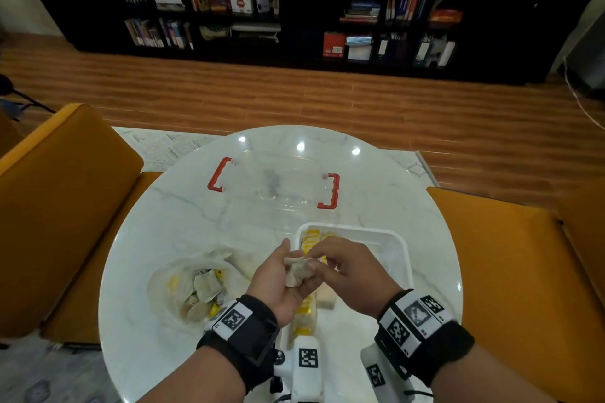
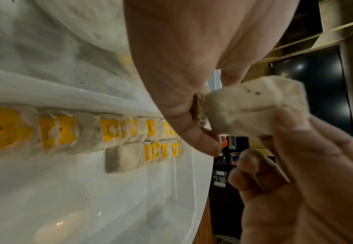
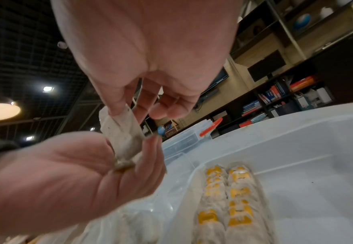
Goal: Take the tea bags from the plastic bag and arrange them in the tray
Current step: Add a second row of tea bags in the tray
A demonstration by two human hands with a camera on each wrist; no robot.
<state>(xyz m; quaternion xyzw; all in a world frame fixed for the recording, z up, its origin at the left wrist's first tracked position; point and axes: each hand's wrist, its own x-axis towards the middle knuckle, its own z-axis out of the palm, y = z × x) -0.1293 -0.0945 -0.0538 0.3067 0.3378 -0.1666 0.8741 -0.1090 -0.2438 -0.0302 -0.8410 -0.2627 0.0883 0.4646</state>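
Pale paper tea bag [image 1: 297, 271] sits pinched between both hands above the white tray [image 1: 401, 250], left hand [image 1: 278, 278] cupping it, right hand [image 1: 343, 267] gripping its top edge, plastic bag [image 1: 193, 288] lying left on the bench [image 1: 163, 206].

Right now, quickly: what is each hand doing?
Left hand: palm up, cradling a tea bag.
Right hand: fingers pinching the same tea bag.

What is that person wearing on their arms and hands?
The left hand and right hand are bare, without gloves or visible sleeves. Each wrist carries a wide black strap with white blocks bearing black-and-white square code markings. White camera housings, also code-marked, sit beneath the wrists.
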